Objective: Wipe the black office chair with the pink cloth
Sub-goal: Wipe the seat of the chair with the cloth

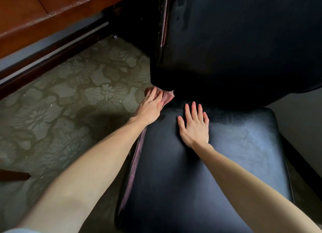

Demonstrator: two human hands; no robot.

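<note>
Head view: crumpled pink cloth, seat corner.

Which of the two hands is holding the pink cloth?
The left hand, pressing the crumpled pink cloth at the black padded chair seat's rear left corner. The right hand lies flat and empty on the seat.

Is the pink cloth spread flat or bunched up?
Bunched up: the pink cloth sits crumpled under the left hand at the seat's back corner.

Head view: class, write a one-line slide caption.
Left hand presses crumpled pink cloth into black padded chair seat's rear corner; right hand rests flat, open.
</note>
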